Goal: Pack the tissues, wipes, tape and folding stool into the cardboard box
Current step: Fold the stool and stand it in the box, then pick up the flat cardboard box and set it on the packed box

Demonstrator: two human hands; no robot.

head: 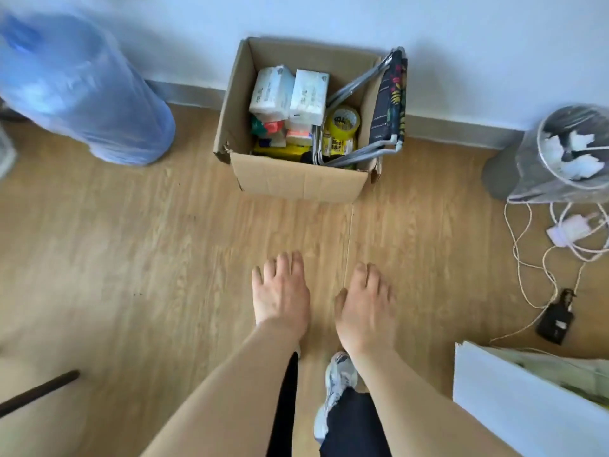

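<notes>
A: Where does the cardboard box (298,181) stand?

B: On the wood-look floor (131,242), against the pale wall, its flaps up and its top open. The near wall is plain brown card with a small tear at each near corner.

A: And what lies in it?

B: Two white tissue packs (290,92) stand side by side at the back left, soft and plastic-wrapped, with faint print on their faces. Below them sit smaller packets in red, green and white; I take them for the wipes (280,130), though the labels are too blurred to read. To their right is a roll of yellow tape (344,122) with dark lettering, tilted so that its hole faces up.

A: The folding stool (385,103)?

B: Folded flat and set on edge at the right side of the box. Its grey metal tubes cross inside the box, and its dark fabric seat with a bright floral print leans on the right wall and sticks out above the rim.

A: The hands?

B: Both are empty, well apart from the box. The left hand (280,298) and the right hand (364,308) hang palm down over the floor, fingers loosely spread, near each other but not touching.

A: Anything beside the box?

B: A large blue water bottle (82,94) to its left, and a bin (566,156) with a clear liner to its right.
</notes>
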